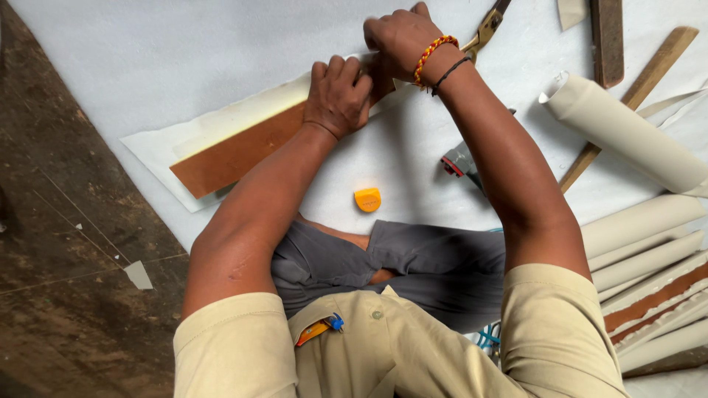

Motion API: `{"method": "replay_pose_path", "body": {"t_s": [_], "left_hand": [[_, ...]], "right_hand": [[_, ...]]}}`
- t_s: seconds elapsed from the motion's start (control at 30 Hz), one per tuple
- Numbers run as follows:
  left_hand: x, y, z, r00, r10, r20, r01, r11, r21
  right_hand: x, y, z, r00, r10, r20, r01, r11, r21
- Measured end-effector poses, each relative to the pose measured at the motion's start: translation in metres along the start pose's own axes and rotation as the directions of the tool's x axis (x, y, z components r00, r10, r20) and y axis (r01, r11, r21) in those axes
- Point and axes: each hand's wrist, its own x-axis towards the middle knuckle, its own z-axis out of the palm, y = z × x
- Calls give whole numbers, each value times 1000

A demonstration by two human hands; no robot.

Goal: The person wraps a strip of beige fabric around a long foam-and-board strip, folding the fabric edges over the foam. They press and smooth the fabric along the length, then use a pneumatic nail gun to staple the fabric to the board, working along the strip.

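Centre sheet: left hand (338,94), right hand (398,38) side by side, both pressing brown strip (236,153)
Nearby: orange chalk (367,199), scissors (487,28), cream roll (627,133), wooden stick (634,92)

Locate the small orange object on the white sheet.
In the head view, the small orange object lies on the white sheet between the person's forearms, just beyond the knees.

- No package, sign or screen shows anywhere in view
- The one thing that may bear a label is a small orange block (367,199), squarish with rounded corners, lying on the white sheet (184,51) near centre, toward 6 o'clock of the two hands; a faint darker mark sits on its top face, too small to make out
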Motion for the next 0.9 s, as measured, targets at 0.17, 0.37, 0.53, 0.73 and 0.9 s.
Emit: {"method": "replay_pose_path", "body": {"t_s": [0.17, 0.37, 0.53, 0.73, 0.9], "left_hand": [[-3, -6, 0, 1000, 7, 8, -7, 999, 39], [-12, -8, 5, 1000, 18, -21, -16, 995, 94], [-7, -12, 10, 1000, -2, 0, 2, 997, 76], [-5, -15, 10, 997, -78, 20, 77, 996, 45], [-6, -14, 6, 998, 27, -48, -25, 999, 46]], "right_hand": [[6, 1, 11, 971, -149, -190, 135, 987, -84], [-5, 8, 21, 981, -121, -153, 119, 993, -21], [-22, -3, 19, 871, -289, -397, 171, 936, -306], [-40, -19, 14, 829, -322, -458, 165, 922, -350], [-52, -33, 15, 790, -319, -524, 164, 933, -321]]}}
